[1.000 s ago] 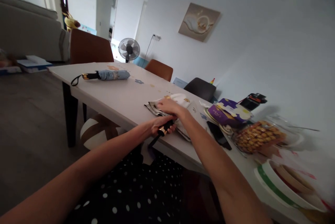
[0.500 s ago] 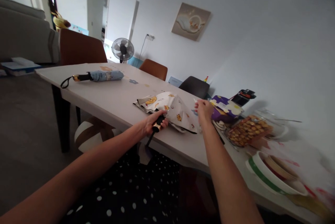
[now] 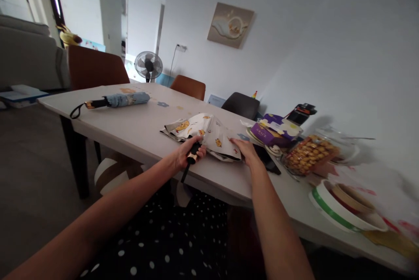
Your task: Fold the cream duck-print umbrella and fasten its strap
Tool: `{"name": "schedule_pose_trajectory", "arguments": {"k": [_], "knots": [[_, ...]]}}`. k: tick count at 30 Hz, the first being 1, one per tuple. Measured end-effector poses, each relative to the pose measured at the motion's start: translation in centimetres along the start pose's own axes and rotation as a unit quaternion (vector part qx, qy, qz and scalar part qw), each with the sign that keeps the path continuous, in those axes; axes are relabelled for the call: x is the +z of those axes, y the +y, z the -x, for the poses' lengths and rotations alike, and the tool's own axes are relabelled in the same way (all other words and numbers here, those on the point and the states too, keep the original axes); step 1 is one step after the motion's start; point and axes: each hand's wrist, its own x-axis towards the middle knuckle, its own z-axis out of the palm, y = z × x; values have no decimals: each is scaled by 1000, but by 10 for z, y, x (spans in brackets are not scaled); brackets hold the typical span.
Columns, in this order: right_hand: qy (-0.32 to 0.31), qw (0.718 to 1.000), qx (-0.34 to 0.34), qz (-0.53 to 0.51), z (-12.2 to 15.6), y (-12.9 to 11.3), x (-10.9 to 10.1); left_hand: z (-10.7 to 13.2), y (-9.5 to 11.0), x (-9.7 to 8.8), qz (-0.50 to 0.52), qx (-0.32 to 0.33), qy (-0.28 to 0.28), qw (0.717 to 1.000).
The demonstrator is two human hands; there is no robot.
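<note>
White umbrella (image 3: pixel 218 133) (head view): on the table (image 3: pixel 131 128) at the near edge, right in front of the person; canopy's loose and bunched up, yellow cartoon prints all over it.
Which way it points: butt of the black handle (image 3: pixel 194 150) aims back at the wearer and a bit left, canopy end faces away over the tabletop. So the long axis runs roughly near to far, leaning right as it goes.
Strap (image 3: pixel 185 174): dangles off the handle butt, past the table edge.
Left hand (image 3: pixel 183 153): fingers wrapped round that handle, proper clamped grip.
Right hand (image 3: pixel 247 150): fingertips at the canopy's right edge; honestly can't tell if they're pinching cloth or just resting there.
Blue umbrella (image 3: pixel 128 99): rolled up, lying farther left, long axis pretty much left to right, handle end pointing left.
Phone (image 3: pixel 267 160): flat on the table, just right of the right hand.
Purple box (image 3: pixel 266 135): beyond the phone.
</note>
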Motion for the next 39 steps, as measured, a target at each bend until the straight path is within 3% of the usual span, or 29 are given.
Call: {"name": "schedule_pose_trajectory", "arguments": {"k": [5,8,14,19,22,28,33,39], "knots": [[13,995,-9,-99,3,-12,-2,1,-1,2,-3,3,12,1000],[-19,986,2,-164,10,-25,-2,1,-1,2,-12,5,11,1000],[-118,955,124,-244,23,-33,1,0,-2,1,-3,13,9,1000],[-96,945,101,-296,20,-34,-1,-1,-2,2,-21,10,21,1000],[-124,941,88,-303,24,-41,2,-1,-3,4,-29,13,26,999],[-159,931,-33,-327,24,-84,28,-1,-4,4,-74,21,32,997],[-175,934,-10,-312,17,-111,62,0,-5,5,-90,22,29,995],[-220,934,60,-276,17,-117,85,3,-7,6,-115,43,23,992]]}}
